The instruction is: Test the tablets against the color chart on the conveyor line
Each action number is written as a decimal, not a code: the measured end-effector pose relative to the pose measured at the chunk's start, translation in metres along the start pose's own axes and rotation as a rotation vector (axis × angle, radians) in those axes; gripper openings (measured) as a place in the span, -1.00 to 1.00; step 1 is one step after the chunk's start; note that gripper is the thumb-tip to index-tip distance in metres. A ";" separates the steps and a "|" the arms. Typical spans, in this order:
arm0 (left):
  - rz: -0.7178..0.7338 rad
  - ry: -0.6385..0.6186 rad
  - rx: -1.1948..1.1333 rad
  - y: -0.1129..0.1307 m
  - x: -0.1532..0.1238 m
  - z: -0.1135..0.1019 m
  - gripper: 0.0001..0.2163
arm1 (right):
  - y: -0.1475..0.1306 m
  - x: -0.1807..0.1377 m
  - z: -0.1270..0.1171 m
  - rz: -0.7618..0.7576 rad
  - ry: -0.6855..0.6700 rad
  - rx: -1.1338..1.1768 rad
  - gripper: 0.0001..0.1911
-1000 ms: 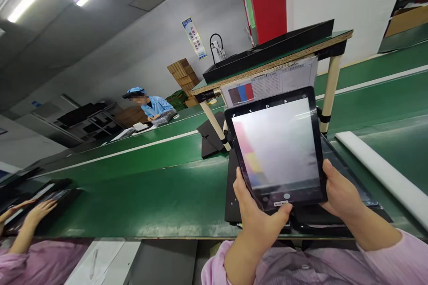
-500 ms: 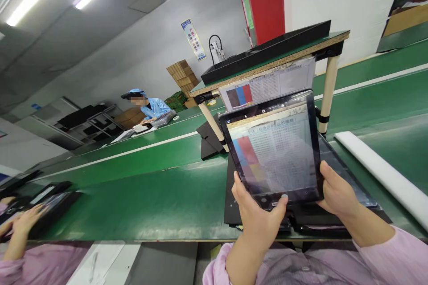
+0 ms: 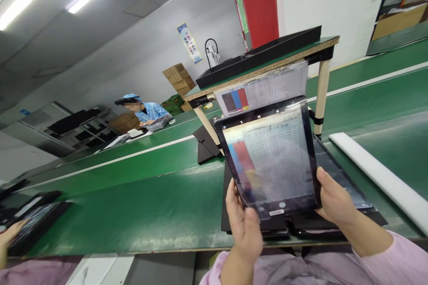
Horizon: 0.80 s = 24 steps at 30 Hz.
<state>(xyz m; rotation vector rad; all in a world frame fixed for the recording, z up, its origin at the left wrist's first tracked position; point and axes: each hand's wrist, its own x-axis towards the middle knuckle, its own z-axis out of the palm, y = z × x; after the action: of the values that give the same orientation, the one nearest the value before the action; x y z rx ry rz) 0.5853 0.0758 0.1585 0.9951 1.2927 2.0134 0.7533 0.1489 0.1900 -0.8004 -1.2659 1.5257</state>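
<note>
A black-framed tablet [image 3: 272,164] is held up and tilted in front of me, its screen showing a camera picture of a printed chart. My left hand [image 3: 245,227] grips its lower left corner, thumb over the front edge. On the right edge my right hand [image 3: 337,196] is closed, thumb at the frame and fingers behind. Beyond the tablet, a paper chart [image 3: 261,89] with coloured blocks and lines of text hangs under a small raised shelf [image 3: 323,46]. Below the tablet lies a black mat or case [image 3: 229,205], with another flat, dark-screened device [image 3: 344,173] on the right.
A long green bench [image 3: 140,213] runs across, with a white foam strip [image 3: 374,178] at right. Black foam pieces [image 3: 207,144] lie by the shelf's left leg. At far left a co-worker's hand [image 3: 13,231] touches a black tray; another person in blue [image 3: 150,111] sits across.
My left thumb has moved off the screen's lower button area to the tablet's left corner. The view has shifted slightly; the tablet stays held in both hands.
</note>
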 end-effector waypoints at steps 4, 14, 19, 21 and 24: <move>-0.382 -0.040 -0.395 0.008 0.016 -0.013 -0.52 | 0.000 -0.012 -0.003 -0.039 -0.047 -0.076 -0.33; -0.506 -0.113 -0.677 0.003 0.010 -0.015 -0.62 | -0.057 -0.006 0.000 -0.577 -0.169 -0.702 -0.36; -0.500 -0.179 -0.782 -0.003 0.004 -0.017 -0.65 | -0.066 0.002 0.001 -0.755 -0.085 -0.894 -0.36; -0.491 -0.177 -0.776 -0.002 0.001 -0.018 -0.65 | -0.066 0.001 0.002 -0.793 -0.039 -0.955 -0.37; -0.509 -0.174 -0.733 0.002 -0.005 -0.018 -0.64 | -0.062 0.001 0.004 -0.833 0.019 -1.017 -0.37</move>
<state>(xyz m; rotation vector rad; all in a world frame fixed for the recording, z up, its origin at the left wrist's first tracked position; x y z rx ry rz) 0.5732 0.0620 0.1542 0.4187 0.5441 1.7250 0.7652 0.1480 0.2510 -0.7138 -2.0309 0.1483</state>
